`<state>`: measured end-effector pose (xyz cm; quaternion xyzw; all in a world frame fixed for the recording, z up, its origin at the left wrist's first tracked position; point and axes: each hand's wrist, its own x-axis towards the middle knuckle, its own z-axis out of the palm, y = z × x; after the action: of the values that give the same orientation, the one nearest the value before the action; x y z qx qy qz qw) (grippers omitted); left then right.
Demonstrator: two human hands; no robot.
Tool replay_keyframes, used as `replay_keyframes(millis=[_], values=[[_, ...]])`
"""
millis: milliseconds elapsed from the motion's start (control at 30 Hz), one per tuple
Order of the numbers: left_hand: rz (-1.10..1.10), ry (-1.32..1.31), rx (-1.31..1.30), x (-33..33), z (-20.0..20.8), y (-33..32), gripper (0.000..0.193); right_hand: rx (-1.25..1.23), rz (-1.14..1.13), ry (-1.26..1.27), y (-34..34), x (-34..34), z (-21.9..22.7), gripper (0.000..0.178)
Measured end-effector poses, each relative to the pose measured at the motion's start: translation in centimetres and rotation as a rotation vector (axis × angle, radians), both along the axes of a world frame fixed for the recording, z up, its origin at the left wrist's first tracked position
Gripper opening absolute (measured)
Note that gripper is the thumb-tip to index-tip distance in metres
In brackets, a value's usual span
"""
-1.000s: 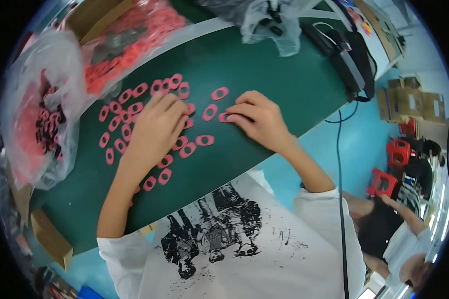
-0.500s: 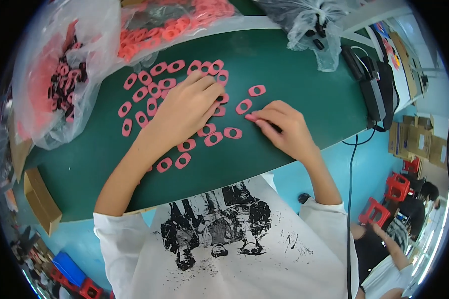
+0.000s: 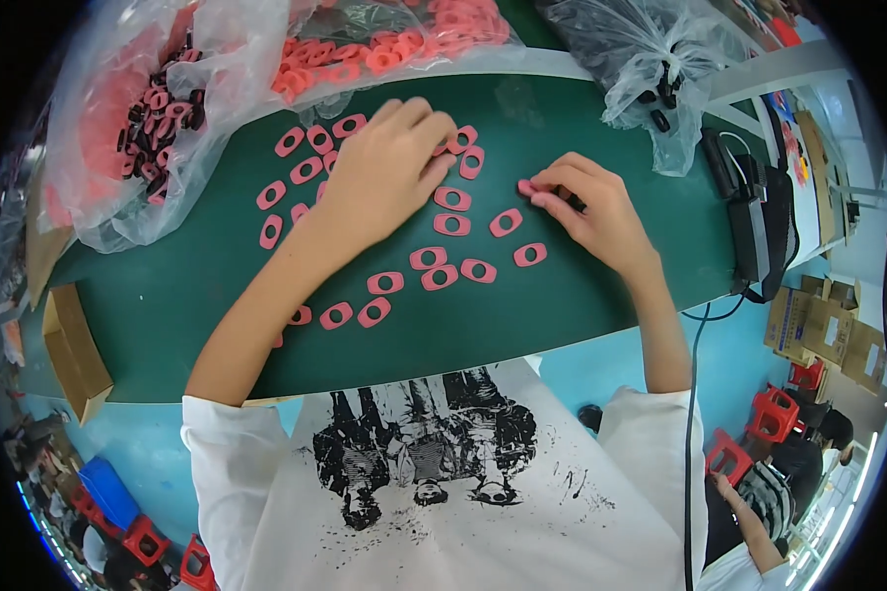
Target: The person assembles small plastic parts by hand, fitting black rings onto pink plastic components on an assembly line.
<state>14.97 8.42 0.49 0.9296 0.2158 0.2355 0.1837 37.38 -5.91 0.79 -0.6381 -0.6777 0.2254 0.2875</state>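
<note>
Many pink, flat, roughly oval rings with a round hole, such as one ring (image 3: 506,223), lie scattered over the green table (image 3: 404,345). My right hand (image 3: 596,209) is closed in a pinch on one pink ring (image 3: 525,187), at the right of the spread. Below it another ring (image 3: 530,255) lies flat. My left hand (image 3: 389,172) arches over the far middle of the group, covering several rings. Its curled fingertips close on a pink ring (image 3: 442,151), mostly hidden by the fingers.
A clear bag of pink and black parts (image 3: 158,128) stands at the far left, beside a bag of brighter pink rings (image 3: 365,54). Far right sit a bag with black pieces (image 3: 660,94) and a black device with cables (image 3: 749,227). An open cardboard box (image 3: 74,345) is at the left edge.
My right hand has let go of one pink ring, leaving it flat on the table, and moved farther away onto another. My left hand has shifted farther off over the rings. The view has shifted slightly.
</note>
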Motion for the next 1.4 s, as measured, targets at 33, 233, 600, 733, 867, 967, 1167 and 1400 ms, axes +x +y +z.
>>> replay_keyframes(millis=[33, 233, 600, 733, 867, 967, 1167, 1400], values=[[-0.019, -0.004, 0.018, 0.4, -0.1, 0.8, 0.017, 0.002, 0.006, 0.0, 0.1, -0.2, 0.1, 0.02], [-0.204, 0.13, -0.034, 2.6, -0.4, 3.9, 0.027, 0.282, -0.057, -0.175, 0.4, -0.8, 0.1, 0.019], [-0.183, 0.117, -0.239, -1.8, 1.9, 8.7, 0.025, 0.207, 0.344, -0.401, 1.1, -3.2, 2.2, 0.019], [-0.186, 0.162, -0.124, -1.6, 1.0, 6.4, 0.022, 0.147, 0.334, -0.206, 2.5, -1.7, 1.2, 0.016], [-0.182, 0.152, -0.003, -0.8, 0.5, 5.8, 0.019, 0.192, 0.214, -0.203, 4.3, -2.0, 1.5, 0.016], [-0.181, 0.134, 0.056, -0.9, 0.3, 6.2, 0.015, 0.116, 0.176, -0.073, 5.5, -1.0, 1.4, 0.018], [-0.122, 0.053, -0.153, -0.3, -1.2, 6.8, 0.014, 0.226, 0.149, -0.074, 7.9, -1.6, 0.6, 0.025], [-0.036, -0.068, -0.148, -1.1, -0.9, 7.3, 0.012, 0.26, 0.085, -0.1, 7.3, -2.5, 0.4, 0.029]])
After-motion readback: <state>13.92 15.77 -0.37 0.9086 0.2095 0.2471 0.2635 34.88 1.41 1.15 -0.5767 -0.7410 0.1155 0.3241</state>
